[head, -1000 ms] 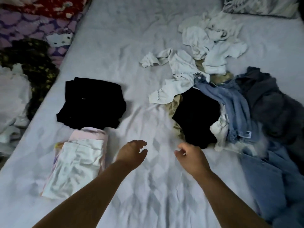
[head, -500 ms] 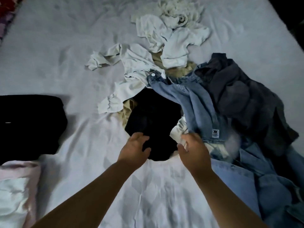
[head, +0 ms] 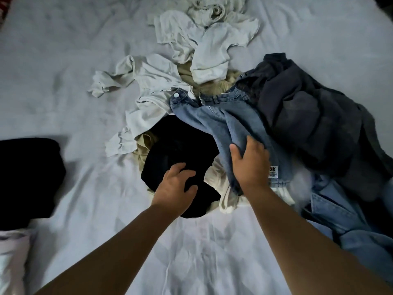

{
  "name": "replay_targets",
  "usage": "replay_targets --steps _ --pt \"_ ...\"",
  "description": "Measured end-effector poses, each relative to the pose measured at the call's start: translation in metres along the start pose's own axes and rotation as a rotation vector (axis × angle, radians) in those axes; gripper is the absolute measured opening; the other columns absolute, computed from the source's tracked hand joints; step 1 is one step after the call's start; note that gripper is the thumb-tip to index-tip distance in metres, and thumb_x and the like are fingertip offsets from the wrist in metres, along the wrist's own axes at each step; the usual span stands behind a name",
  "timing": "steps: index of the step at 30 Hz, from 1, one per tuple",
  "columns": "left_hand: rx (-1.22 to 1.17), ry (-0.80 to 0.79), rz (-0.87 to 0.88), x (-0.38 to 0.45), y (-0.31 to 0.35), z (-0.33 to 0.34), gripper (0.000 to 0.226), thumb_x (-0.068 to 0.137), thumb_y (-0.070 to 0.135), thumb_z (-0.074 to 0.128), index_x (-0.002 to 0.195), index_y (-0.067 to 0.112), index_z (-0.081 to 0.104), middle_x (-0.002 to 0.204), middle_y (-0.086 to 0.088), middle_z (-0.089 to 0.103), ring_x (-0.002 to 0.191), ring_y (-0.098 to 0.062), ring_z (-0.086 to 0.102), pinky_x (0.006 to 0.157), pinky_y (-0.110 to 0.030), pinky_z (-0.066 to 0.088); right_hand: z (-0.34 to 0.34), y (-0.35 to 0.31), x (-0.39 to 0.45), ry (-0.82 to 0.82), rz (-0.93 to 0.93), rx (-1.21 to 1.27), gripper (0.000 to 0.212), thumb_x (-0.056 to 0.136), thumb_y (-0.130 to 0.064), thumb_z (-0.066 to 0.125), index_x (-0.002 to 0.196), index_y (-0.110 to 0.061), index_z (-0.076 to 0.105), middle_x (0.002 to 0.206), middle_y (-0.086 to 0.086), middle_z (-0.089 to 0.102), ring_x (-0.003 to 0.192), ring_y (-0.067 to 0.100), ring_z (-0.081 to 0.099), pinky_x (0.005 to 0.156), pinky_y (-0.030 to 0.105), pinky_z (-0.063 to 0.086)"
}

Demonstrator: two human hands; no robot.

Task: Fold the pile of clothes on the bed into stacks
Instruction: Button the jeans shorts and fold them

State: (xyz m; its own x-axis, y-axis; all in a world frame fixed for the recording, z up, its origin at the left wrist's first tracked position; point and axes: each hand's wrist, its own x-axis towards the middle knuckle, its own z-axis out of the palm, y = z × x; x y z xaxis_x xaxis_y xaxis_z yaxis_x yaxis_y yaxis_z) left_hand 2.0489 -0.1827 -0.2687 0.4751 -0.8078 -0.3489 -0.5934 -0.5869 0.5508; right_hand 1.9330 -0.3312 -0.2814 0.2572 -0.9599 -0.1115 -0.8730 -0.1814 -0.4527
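Two hands are laid on the unfolded pile at once. The left hand (head: 177, 185) is spread over the black garment (head: 180, 152), its fingers bent onto the cloth; whether the fabric is actually pinched cannot be told from here. The right hand (head: 249, 165) is wrapped round a fold of the light blue jeans (head: 223, 122), thumb on one side and fingers on the other, so the denim is gripped. Judged from that hold, the jeans are being held aside because they overlap the black garment's right edge, and the black piece is probably the one to be freed next.

The pile is heaped on the right half of the bed (head: 63, 81), loose and tangled. Counted from what shows: at least three white tops (head: 214, 50), one beige item (head: 146, 143) half buried, one dark grey garment (head: 308, 116), and a second spread of blue denim (head: 340, 220) at the near right, though whether it is a separate pair cannot be told.

Two finished stacks are seen at the left edge, well apart from the pile: a folded black stack (head: 27, 177) and, nearer, a pale folded stack (head: 12, 258), cut off by the frame.
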Motion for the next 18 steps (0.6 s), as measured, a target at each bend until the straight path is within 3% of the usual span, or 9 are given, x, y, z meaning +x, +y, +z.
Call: replay_targets --steps 4,8,12,15,18 --pt "-0.008 -0.018 -0.031 -0.010 -0.012 -0.003 0.039 0.091 0.026 0.057 0.130 0.019 0.055 0.145 0.002 0.036 0.134 -0.015 0.033 0.107 -0.026 0.031 -0.009 0.001 0.006 -0.062 -0.095 -0.059 0.016 0.094 -0.015 0.050 0.094 0.000 0.056 0.105 0.020 0.058 0.099 0.038 0.053 0.078 0.040 0.039" --pt "-0.039 -0.020 -0.003 -0.022 -0.005 -0.006 0.039 0.092 0.026 0.057 0.130 0.017 0.055 0.143 0.001 0.039 0.132 -0.014 0.036 0.105 -0.022 0.029 -0.027 -0.003 -0.023 -0.053 -0.208 -0.066 0.011 0.092 -0.011 0.051 0.084 -0.004 0.053 0.093 0.018 0.060 0.091 0.036 0.055 0.079 0.042 0.040" --pt "-0.112 0.006 0.032 -0.038 0.009 -0.017 0.044 0.092 0.027 0.056 0.135 0.017 0.049 0.139 -0.001 0.044 0.125 -0.015 0.044 0.100 -0.017 0.030 -0.042 -0.009 -0.068 0.004 -0.390 0.019 0.028 0.080 -0.004 0.054 0.068 -0.017 0.033 0.067 0.014 0.054 0.065 0.033 0.054 0.057 0.034 0.031" --pt "-0.248 0.032 0.022 -0.054 0.015 -0.027 0.064 0.090 0.024 0.058 0.145 0.035 0.027 0.128 0.003 0.048 0.111 -0.017 0.056 0.096 -0.031 0.046 -0.062 -0.025 -0.102 0.038 -0.507 0.044 0.027 0.071 -0.007 0.051 0.065 -0.019 0.027 0.056 0.005 0.046 0.054 0.027 0.048 0.053 0.029 0.027" --pt "-0.297 0.084 0.042 -0.073 0.014 -0.042 0.092 0.087 0.012 0.060 0.135 0.062 -0.001 0.118 0.009 0.042 0.095 -0.015 0.061 0.083 -0.035 0.052 -0.088 -0.039 -0.132 0.109 -0.603 0.051 0.033 0.066 -0.003 0.055 0.064 -0.019 0.026 0.056 -0.003 0.032 0.051 0.018 0.034 0.048 0.025 0.022"
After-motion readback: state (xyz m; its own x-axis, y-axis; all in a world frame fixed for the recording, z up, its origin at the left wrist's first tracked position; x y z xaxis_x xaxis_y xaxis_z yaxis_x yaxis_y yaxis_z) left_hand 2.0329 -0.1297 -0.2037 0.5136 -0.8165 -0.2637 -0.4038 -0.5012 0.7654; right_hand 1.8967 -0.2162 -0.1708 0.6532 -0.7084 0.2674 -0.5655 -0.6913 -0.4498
